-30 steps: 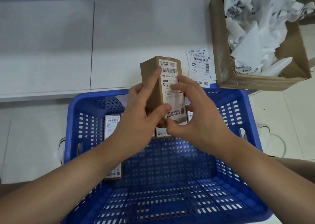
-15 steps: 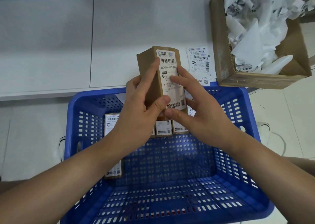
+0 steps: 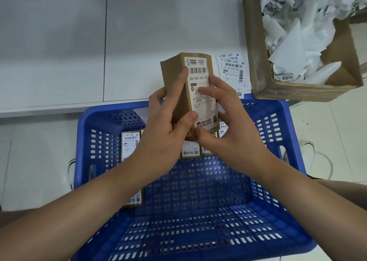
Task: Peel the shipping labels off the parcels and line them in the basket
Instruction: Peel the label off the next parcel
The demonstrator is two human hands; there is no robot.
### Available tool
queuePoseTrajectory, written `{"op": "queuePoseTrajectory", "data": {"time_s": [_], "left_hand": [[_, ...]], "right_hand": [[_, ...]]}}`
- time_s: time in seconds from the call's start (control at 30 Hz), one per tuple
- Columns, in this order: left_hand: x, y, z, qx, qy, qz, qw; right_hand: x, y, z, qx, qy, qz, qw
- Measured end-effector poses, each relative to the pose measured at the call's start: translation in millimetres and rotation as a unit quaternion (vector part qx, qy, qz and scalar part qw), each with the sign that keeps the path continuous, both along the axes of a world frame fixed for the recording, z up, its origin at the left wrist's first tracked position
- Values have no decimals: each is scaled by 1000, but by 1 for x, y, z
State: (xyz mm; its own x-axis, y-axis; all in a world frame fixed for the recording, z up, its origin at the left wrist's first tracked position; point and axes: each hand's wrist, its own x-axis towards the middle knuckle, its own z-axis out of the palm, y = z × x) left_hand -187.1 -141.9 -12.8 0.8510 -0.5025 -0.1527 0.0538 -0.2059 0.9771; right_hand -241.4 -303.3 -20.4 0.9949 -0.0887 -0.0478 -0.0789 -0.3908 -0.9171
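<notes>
A small brown cardboard parcel (image 3: 172,75) stands upright above the far rim of the blue perforated basket (image 3: 294,153). A white shipping label (image 3: 198,75) covers its front face. My left hand (image 3: 166,133) grips the parcel from the left, index finger along the label's edge, thumb at the bottom corner. My right hand (image 3: 228,127) holds it from the right, fingers spread on the label and thumb under the lower edge. Several labelled parcels (image 3: 130,147) stand in a row against the basket's far wall, partly hidden behind my hands.
An open cardboard box (image 3: 256,52) full of crumpled white label backing stands at the back right. A small stack of loose labels (image 3: 232,66) lies on the white table (image 3: 59,52) beside it. Pale floor tiles flank the basket.
The parcel has risen slightly and tilted upright. My right fingers have slid up onto the label's middle. My left index finger has stretched further up the label's edge.
</notes>
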Motion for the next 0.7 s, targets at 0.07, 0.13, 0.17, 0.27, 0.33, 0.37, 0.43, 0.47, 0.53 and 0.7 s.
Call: {"op": "queuePoseTrajectory", "data": {"time_s": [0.07,0.13,0.17,0.27,0.33,0.37,0.43,0.47,0.53,0.7], "left_hand": [[0,0,0,1,0,-5,1000],[-1,0,0,2,1,-7,1000],[-1,-1,0,2,2,-7,1000],[0,-1,2,0,-1,-6,1000],[2,0,2,3,-5,-4,1000],[3,0,2,6,-7,-2,1000],[3,0,2,8,-10,1,1000],[3,0,3,6,-9,3,1000],[3,1,2,3,-9,6,1000],[-1,0,-2,9,-15,7,1000]], "right_hand": [[0,2,-1,3,-2,-3,1000],[-1,3,-2,5,0,-10,1000],[-2,4,-3,7,0,-14,1000],[-2,2,-2,8,2,-10,1000],[-1,-2,0,3,10,9,1000],[-1,-3,1,-2,10,18,1000],[0,-6,3,-8,9,28,1000],[0,-6,3,-8,10,31,999],[0,-6,3,4,15,36,999],[-1,-1,1,35,25,35,998]]}}
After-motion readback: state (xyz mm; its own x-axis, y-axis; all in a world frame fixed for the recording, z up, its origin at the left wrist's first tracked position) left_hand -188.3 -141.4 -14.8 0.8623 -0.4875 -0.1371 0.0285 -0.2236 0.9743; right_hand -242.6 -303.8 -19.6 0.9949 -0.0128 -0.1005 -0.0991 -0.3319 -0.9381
